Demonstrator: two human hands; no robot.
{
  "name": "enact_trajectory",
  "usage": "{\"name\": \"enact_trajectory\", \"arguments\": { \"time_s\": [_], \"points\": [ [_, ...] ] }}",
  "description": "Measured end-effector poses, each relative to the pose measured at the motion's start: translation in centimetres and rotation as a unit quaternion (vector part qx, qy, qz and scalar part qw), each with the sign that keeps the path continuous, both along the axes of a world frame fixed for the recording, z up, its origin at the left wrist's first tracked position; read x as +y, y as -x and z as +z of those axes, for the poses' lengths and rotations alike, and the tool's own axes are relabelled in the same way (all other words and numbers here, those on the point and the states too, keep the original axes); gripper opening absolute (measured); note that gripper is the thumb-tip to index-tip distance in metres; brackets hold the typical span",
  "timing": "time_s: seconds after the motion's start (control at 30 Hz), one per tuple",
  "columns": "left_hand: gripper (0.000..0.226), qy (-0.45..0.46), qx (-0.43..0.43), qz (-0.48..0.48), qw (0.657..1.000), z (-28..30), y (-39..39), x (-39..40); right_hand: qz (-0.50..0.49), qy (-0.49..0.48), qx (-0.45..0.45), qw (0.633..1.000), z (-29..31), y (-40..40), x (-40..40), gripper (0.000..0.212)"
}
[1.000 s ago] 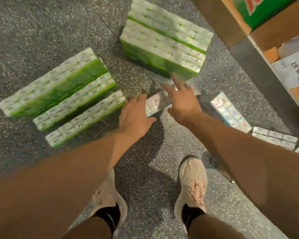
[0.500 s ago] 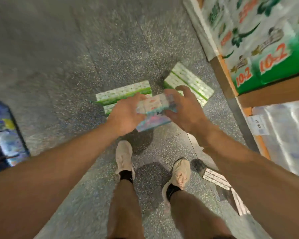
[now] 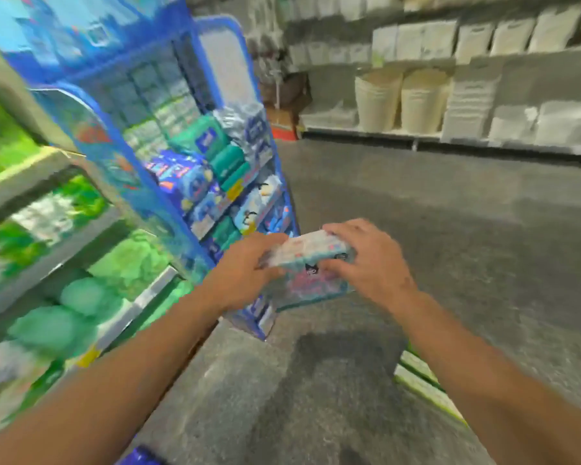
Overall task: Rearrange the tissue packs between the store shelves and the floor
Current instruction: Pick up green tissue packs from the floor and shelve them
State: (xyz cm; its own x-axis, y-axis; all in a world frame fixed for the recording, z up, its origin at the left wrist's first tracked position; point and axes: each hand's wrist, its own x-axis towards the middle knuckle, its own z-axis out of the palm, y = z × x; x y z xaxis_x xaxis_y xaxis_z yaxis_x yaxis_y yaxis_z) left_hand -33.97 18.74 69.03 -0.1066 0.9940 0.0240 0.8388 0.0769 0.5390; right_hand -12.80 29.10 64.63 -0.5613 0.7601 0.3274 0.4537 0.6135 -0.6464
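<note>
Left hand (image 3: pixel 245 270) and right hand (image 3: pixel 369 263) clasp one tissue pack (image 3: pixel 311 270) between them. Blue display rack (image 3: pixel 195 182) stands left of the hands.

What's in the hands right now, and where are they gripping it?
A pastel tissue pack, held off the floor, left hand at its left end, right hand at its right end.

- A grey speckled floor (image 3: pixel 450 229) runs the length of the aisle, with a dark shadow across its near part.
- On the left stands a blue display rack (image 3: pixel 195 135), tilted in the blurred view, stocked with blue and teal packets.
- Nearer on the left, store shelves (image 3: pixel 24 176) hold green-wrapped goods.
- Along the far wall, grey shelving (image 3: pixel 450 58) carries pale bags and cream bins (image 3: pixel 399 99).
</note>
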Motion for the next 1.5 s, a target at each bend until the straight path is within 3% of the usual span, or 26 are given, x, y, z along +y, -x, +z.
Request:
{"name": "enact_trajectory", "arguments": {
  "time_s": [0.2,0.43,0.7,0.93,1.07,1.23,1.5],
  "points": [
    [0.050,-0.121,0.125,0.133,0.976,10.2,18.8,-19.1,0.125,-0.078,0.076,0.986,9.7,23.9,-13.1,0.057],
    [0.049,-0.158,0.216,0.275,0.923,15.5,34.7,-34.2,0.213,-0.095,0.155,0.960,15.0,45.0,-25.5,0.055],
    [0.050,-0.216,0.253,0.401,0.854,16.2,49.9,-36.5,0.277,-0.125,0.201,0.931,17.9,64.5,-27.0,0.051],
    [0.051,-0.160,0.298,0.469,0.816,16.8,63.1,-37.0,0.348,-0.110,0.208,0.907,18.1,80.8,-26.8,0.050],
    [0.052,-0.116,0.329,0.501,0.793,17.3,68.3,-38.9,0.374,-0.108,0.199,0.899,18.5,87.8,-28.8,0.052],
    [0.054,-0.016,0.347,0.497,0.795,16.4,71.8,-41.3,0.382,-0.096,0.127,0.910,17.0,91.9,-31.6,0.056],
    [0.063,-0.009,0.408,0.507,0.759,15.2,74.1,-42.3,0.351,-0.094,0.105,0.926,16.8,94.1,-35.1,0.058]
  ]
}}
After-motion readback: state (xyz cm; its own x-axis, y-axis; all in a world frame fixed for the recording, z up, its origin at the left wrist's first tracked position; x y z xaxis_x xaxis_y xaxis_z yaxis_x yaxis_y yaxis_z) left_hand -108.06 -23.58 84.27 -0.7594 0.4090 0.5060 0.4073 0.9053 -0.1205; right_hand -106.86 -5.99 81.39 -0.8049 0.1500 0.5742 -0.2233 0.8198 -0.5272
